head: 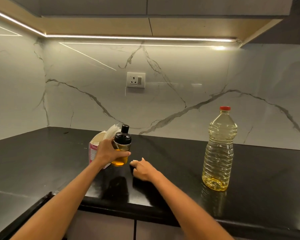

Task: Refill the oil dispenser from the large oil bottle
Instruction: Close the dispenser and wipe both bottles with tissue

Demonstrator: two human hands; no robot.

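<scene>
The left hand (109,152) grasps the oil dispenser (121,148) around its glass body, fingers wrapped across the front, and holds it tilted slightly, apparently just clear of the black table (163,153). The dispenser's black cap (123,135) is fitted. Amber oil fills roughly its lower half. Directly behind the dispenser, on the far left, stands an opened pink and white carton (95,146) with white paper (112,131) protruding from its top.

The right hand (143,169) holds nothing. Its fingers are loosely curled and it sits low over the table, just right of the dispenser; whether it touches the surface cannot be determined.

The large oil bottle (219,149) stands upright on the table, well apart to the right. Its red cap (225,108) is on, and only a shallow layer of oil is visible at its base.

Step in hand, as judged: preparation. The dispenser has been taken up, but neither container is open and no oil can be transferred yet.

Next move, as judged: steady the dispenser body with the left grip and remove its black cap with the free right hand. Then set the dispenser upright on the table and uncap the bottle before pouring.
</scene>
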